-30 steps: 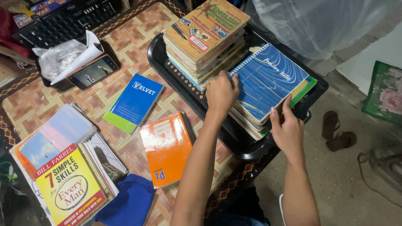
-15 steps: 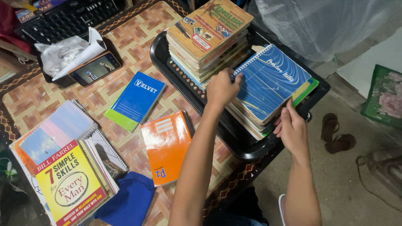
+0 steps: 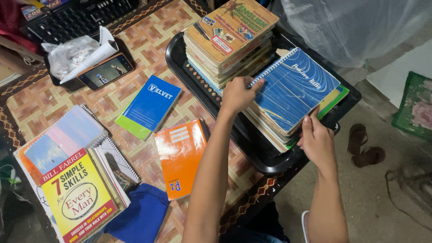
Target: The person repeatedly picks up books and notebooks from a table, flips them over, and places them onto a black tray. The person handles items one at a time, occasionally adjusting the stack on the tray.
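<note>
— Where does the blue spiral notebook (image 3: 294, 87) lie from the hands?
— On top of the nearer pile in the black tray (image 3: 180, 58), at the counter's right edge. Its long axis runs from its spiral edge, by the taller book stack (image 3: 229, 38), toward the tray's right corner. The left hand (image 3: 237, 93) sits at the spiral corner, fingers curled shut over it; the right hand (image 3: 317, 141) is at the opposite near edge, fingers pinching the pile's side under the cover.
— Which is nearer?
— Both touch it, one at each end.
— Any change from earlier?
— The right hand has slid lower, from on the cover to gripping the edge; the left stays put.
</note>
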